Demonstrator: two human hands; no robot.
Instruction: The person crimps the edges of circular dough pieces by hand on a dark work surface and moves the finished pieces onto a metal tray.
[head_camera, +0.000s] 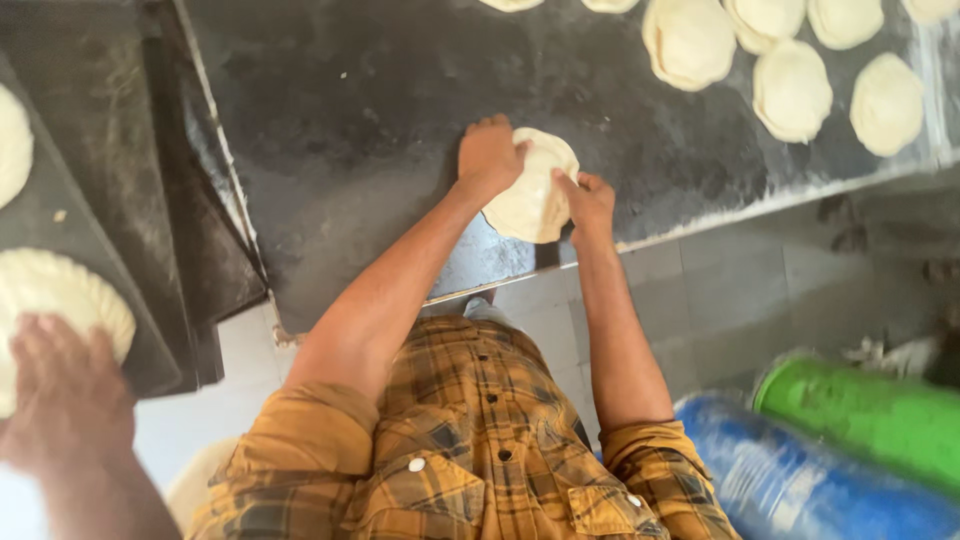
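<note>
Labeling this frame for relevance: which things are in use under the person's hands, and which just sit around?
In use: left hand, right hand, dough disc, dark worktop.

Lying about: shaped dough discs, green drum, blue drum, another person's hand on separate dough.

Dough disc (530, 200) on slab (380, 110); more discs (790, 90) far right.
</note>
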